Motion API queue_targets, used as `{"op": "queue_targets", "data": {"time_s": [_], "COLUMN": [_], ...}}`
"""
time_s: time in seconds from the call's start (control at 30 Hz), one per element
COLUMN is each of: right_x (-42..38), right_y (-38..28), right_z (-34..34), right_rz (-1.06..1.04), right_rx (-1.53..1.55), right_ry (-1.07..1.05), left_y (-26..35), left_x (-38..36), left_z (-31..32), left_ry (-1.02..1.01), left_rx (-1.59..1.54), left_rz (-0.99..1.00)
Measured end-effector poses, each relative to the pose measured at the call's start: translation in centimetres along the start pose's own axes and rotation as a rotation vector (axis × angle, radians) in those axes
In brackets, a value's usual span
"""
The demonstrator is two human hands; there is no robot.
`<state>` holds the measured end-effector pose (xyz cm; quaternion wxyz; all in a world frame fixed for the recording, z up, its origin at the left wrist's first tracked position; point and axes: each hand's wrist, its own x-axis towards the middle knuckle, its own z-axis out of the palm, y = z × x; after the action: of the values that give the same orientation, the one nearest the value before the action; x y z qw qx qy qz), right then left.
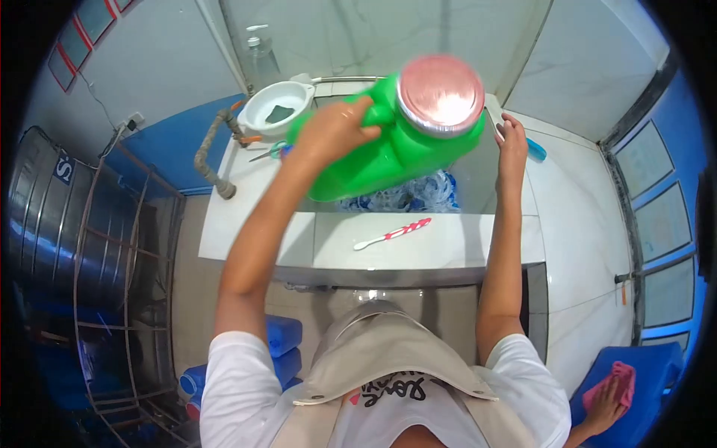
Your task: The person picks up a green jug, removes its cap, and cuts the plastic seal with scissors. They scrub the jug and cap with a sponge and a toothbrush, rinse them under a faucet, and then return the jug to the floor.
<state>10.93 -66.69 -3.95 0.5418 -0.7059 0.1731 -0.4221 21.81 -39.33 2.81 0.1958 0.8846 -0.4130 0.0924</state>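
A large green plastic jug [366, 168] with a wide pinkish-silver cap [441, 93] is tilted above the sink. My left hand [336, 133] is wrapped round its handle. To the right, at the sink's edge, my right hand [512, 138] is closed round what looks like a brush, whose teal end [535, 150] sticks out past the fingers. Clear, bluish crumpled plastic [414, 193] lies in the sink below the jug. A red-and-white toothbrush [393, 234] rests on the tiled front ledge [336, 257].
At the back left stand a white basin [258, 104] with a green scrub pad [280, 114] and a clear pump bottle [260, 58]. A pipe [205, 153] rises beside the sink. Another person's hand [609, 403] holds a pink cloth [618, 377] on a blue container [642, 388] at lower right.
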Motion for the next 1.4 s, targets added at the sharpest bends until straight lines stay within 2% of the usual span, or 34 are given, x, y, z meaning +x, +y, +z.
{"op": "queue_targets", "data": {"time_s": [0.03,0.1,0.17,0.23,0.27,0.33,0.37,0.43,0.5,0.57,0.6,0.67,0.73,0.83,0.9,0.93,1.0,1.23,1.33,1.4], "right_x": [0.7,-0.2,0.0,-0.8,-1.0,-1.4,-1.8,-2.6,-3.2,-3.0,-3.3,-3.3,-3.4,-3.4,-3.1,-3.0,-3.1,-2.2,-2.4,-2.1], "right_y": [0.8,-1.0,0.7,1.7,2.8,5.1,5.4,5.6,4.5,4.1,4.3,4.6,4.4,5.1,5.2,5.2,5.3,5.8,5.5,5.6], "right_z": [-0.1,1.9,4.0,6.8,7.4,8.8,9.0,8.8,9.0,9.2,9.3,9.5,9.4,9.1,8.7,8.7,8.6,8.5,8.2,8.3], "right_rz": [-0.193,-0.274,-0.338,-0.262,-0.253,-0.024,0.059,0.103,0.142,0.063,0.072,-0.042,-0.046,-0.119,-0.181,-0.176,-0.160,-0.280,-0.304,-0.307], "right_rx": [-0.107,-0.186,-0.303,-0.290,-0.291,-0.332,-0.447,-0.558,-0.668,-0.931,-0.931,-0.849,-0.857,-0.848,-0.826,-0.831,-0.830,-0.822,-0.795,-0.794], "right_ry": [0.073,-0.022,-0.254,-0.455,-0.458,-0.582,-0.609,-0.680,-0.740,-0.849,-0.858,-0.871,-0.899,-0.904,-0.892,-0.904,-0.909,-0.975,-1.025,-1.043], "left_y": [-0.9,-1.9,-1.1,-0.8,-0.3,0.1,-0.4,-1.9,-5.4,-8.9,-9.8,-10.4,-10.7,-10.1,-8.7,-8.1,-6.5,-6.2,-6.9,-8.1], "left_x": [1.7,3.9,4.6,5.0,4.9,4.4,3.4,1.9,0.0,-2.0,-2.8,-3.2,-3.4,-2.8,-2.8,-2.7,-2.5,-1.7,-2.6,-2.7], "left_z": [3.6,9.5,13.0,17.0,17.9,18.8,18.5,17.5,14.5,12.8,12.6,14.2,15.9,17.8,18.5,18.9,18.6,19.2,18.8,18.4], "left_ry": [-0.018,-0.082,-0.149,-0.177,-0.185,-0.379,-0.397,-0.080,0.063,-0.014,-0.096,-0.092,-0.095,-0.045,0.116,0.118,0.034,0.096,0.042,0.190], "left_rx": [-0.015,0.005,-0.032,-0.046,-0.051,-0.077,-0.080,-0.322,-0.259,-0.236,-0.216,-0.205,-0.192,-0.168,-0.053,-0.053,-0.044,0.041,0.009,-0.065], "left_rz": [0.047,0.113,0.156,0.246,0.244,0.372,0.372,0.489,0.512,0.511,0.501,0.451,0.411,0.364,0.233,0.226,-0.145,-0.238,-0.199,0.255]}}
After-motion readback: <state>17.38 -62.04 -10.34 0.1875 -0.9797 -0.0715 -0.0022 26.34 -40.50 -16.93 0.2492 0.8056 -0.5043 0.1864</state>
